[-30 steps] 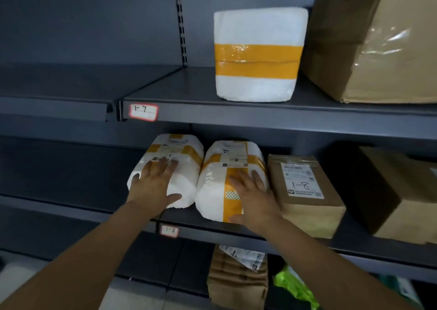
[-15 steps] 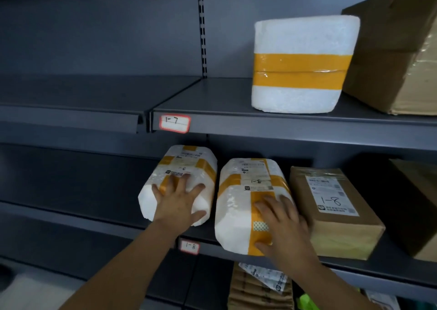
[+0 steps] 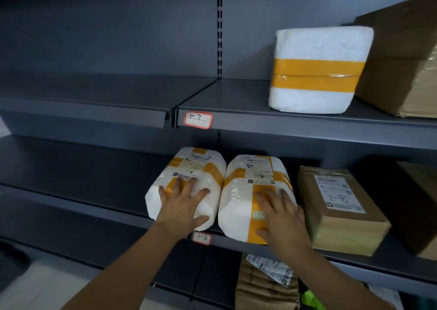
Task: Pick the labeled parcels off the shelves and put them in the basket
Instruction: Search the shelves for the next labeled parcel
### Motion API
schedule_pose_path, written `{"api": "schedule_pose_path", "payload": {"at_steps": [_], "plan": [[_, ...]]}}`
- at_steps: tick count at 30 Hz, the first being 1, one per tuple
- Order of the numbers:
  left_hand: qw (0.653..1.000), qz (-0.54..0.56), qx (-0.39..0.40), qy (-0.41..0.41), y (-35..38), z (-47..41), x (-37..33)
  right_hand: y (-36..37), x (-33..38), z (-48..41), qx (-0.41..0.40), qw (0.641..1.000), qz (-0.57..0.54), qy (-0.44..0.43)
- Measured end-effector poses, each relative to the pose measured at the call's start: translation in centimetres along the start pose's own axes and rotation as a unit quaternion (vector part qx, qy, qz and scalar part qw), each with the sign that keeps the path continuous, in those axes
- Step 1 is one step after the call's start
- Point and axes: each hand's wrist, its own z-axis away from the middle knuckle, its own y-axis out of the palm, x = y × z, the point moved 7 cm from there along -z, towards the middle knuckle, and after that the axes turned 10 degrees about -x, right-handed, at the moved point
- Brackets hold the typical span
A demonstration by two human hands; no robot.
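Two white foam parcels bound with yellow tape lie side by side on the shelf tagged 1-8, both marked 1-8. My left hand grips the front end of the left foam parcel, fingers on top and thumb on its front face. Over the front of the right foam parcel, which overhangs the shelf edge, my right hand is clasped. A brown parcel labelled 1-8 sits just right of that hand. No basket is in view.
Above, the shelf tagged 1-7 carries a white foam box with yellow tape and a large cardboard box. Another brown box stands at the far right of the middle shelf. A brown packet lies below.
Both hands have slid down onto the front ends of the foam parcels, and both parcels have come forward toward the shelf edge. The view has shifted left and closer.
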Motion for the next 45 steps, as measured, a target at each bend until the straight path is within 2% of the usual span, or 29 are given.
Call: {"api": "schedule_pose_path", "payload": {"at_steps": [5, 8, 11, 13, 15, 22, 25, 27, 28, 32, 34, 37, 40, 43, 45], "plan": [[1.0, 0.018, 0.0, -0.006, -0.8, 0.2, -1.1, -3.0, -2.5, 1.7, -0.084, 0.996, -0.034, -0.003], [0.993, 0.05, -0.104, 0.015, -3.5, 0.1, -4.2, -4.5, -7.1, 3.0, -0.102, 0.993, -0.007, 0.058], [0.975, 0.137, -0.152, 0.085, -6.5, -0.3, -10.3, -5.3, -12.2, 4.4, -0.055, 0.987, 0.021, 0.15], [0.963, 0.169, -0.143, 0.154, -6.9, -0.4, -14.6, -4.8, -14.9, 5.5, 0.003, 0.98, 0.014, 0.199], [0.96, 0.164, -0.117, 0.196, -6.5, -0.5, -17.9, -3.6, -16.1, 6.3, 0.033, 0.98, -0.015, 0.195], [0.964, 0.151, -0.082, 0.202, -5.7, -1.6, -23.3, -3.8, -16.6, 6.4, 0.08, 0.988, -0.04, 0.13], [0.957, 0.142, -0.094, 0.236, -6.0, -2.3, -25.7, -6.0, -19.0, 6.9, 0.003, 0.989, -0.027, 0.144], [0.943, 0.146, -0.097, 0.282, -6.3, -2.6, -27.7, -7.9, -22.2, 7.5, -0.065, 0.979, 0.005, 0.192], [0.94, 0.144, -0.093, 0.295, -6.4, -2.8, -28.5, -8.5, -24.0, 8.0, -0.075, 0.971, 0.023, 0.225], [0.942, 0.171, -0.054, 0.283, -6.0, -4.2, -30.8, -9.0, -30.6, 9.7, -0.04, 0.93, 0.045, 0.362], [0.935, 0.236, -0.024, 0.263, -5.9, -4.7, -31.6, -8.8, -32.5, 9.8, -0.043, 0.917, 0.032, 0.396], [0.93, 0.267, -0.043, 0.247, -6.0, -5.5, -31.9, -7.9, -34.0, 9.3, -0.054, 0.897, -0.019, 0.439], [0.924, 0.275, -0.063, 0.257, -5.7, -5.7, -31.7, -7.7, -34.1, 9.0, -0.108, 0.883, -0.028, 0.456], [0.914, 0.288, -0.126, 0.258, -6.0, -5.8, -31.4, -8.2, -32.6, 9.9, -0.157, 0.876, -0.047, 0.453], [0.913, 0.305, -0.118, 0.243, -6.2, -6.0, -31.4, -8.9, -30.6, 10.7, -0.179, 0.901, -0.005, 0.396]]}}
